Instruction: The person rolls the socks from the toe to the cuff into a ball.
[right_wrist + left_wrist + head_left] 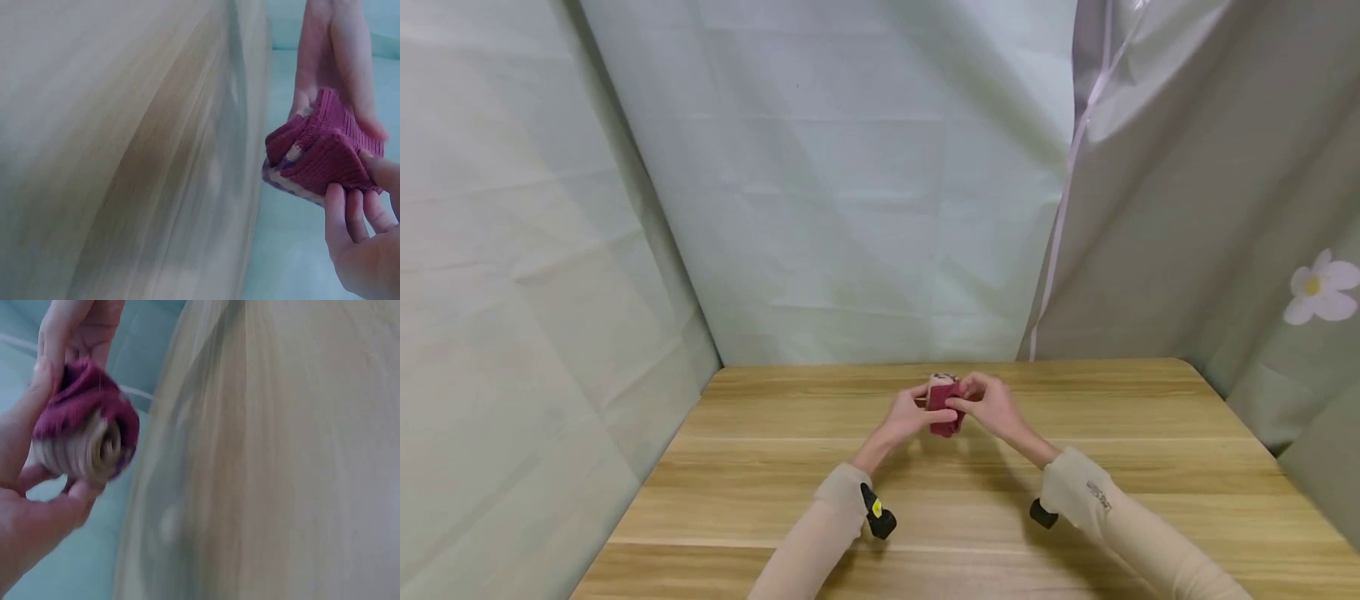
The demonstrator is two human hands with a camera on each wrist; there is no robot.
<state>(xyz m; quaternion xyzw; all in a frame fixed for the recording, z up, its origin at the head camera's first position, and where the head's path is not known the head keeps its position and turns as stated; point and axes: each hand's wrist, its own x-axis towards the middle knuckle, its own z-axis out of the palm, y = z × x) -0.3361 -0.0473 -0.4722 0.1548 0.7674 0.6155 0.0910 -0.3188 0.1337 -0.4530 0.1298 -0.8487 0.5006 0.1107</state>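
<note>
A rolled-up sock (943, 406), maroon knit with a cream inner part, is held above the middle of the wooden table (775, 492). My left hand (917, 412) grips it from the left, and my right hand (981, 400) pinches its maroon cuff from the right. In the left wrist view the sock roll (84, 434) shows a cream spiral end wrapped in maroon, cradled in my left hand's fingers (37, 506). Seen from the right wrist, the maroon cuff (325, 150) is stretched between the fingertips (340, 212) of my right hand and the left hand's fingers (331, 56).
Pale green cloth (850, 183) hangs behind and to the left of the table. A grey curtain with a white flower print (1318, 287) hangs on the right. Both forearms wear beige sleeves with small black wrist cameras (877, 517).
</note>
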